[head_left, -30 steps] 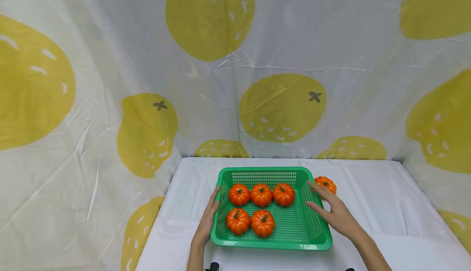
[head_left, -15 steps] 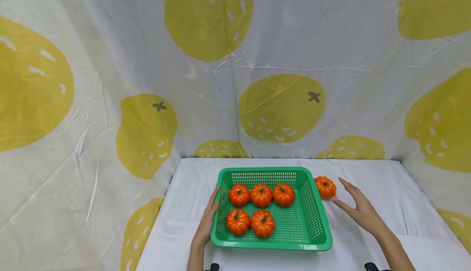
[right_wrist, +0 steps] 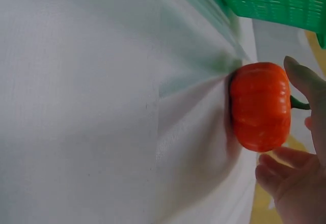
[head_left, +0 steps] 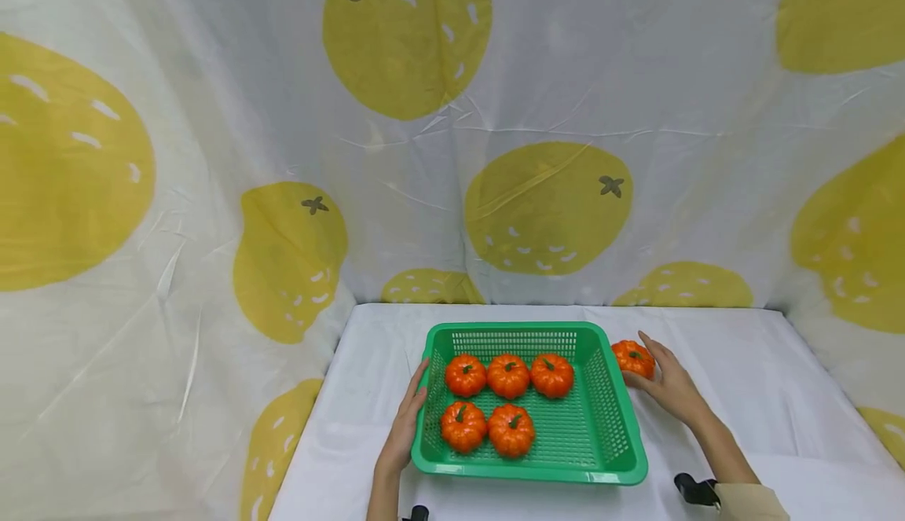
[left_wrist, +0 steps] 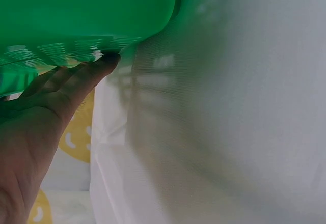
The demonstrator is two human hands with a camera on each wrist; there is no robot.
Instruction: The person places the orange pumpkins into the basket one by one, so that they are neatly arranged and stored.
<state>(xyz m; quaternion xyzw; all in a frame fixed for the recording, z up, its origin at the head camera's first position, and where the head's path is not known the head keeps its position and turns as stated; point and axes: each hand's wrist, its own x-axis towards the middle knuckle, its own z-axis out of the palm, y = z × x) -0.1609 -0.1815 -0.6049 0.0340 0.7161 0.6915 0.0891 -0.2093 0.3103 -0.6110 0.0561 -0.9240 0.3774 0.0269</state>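
A green plastic basket (head_left: 580, 470) stands on the white-covered table with several small orange pumpkins (head_left: 509, 376) in two rows inside. My left hand (head_left: 403, 427) rests along the basket's left side, fingers extended; in the left wrist view, its thumb (left_wrist: 97, 71) lies against the basket wall. One more pumpkin (head_left: 632, 359) sits on the cloth just outside the basket's right side. My right hand (head_left: 670, 386) reaches around this pumpkin, thumb on one side and fingers on the other. The right wrist view has the same ribbed pumpkin (right_wrist: 261, 107), green-stemmed, between the spread thumb and fingers, without a plain grip.
White cloth (head_left: 749, 379) covers the table, slightly wrinkled near the lone pumpkin. A pale curtain (head_left: 679, 214) printed with yellow fruit hangs behind and at both sides. The basket's right rim (head_left: 622, 395) stands close to the lone pumpkin.
My right hand has moved from over the basket's right rim out to the right, then back left around the lone pumpkin. My left hand stays at the basket.
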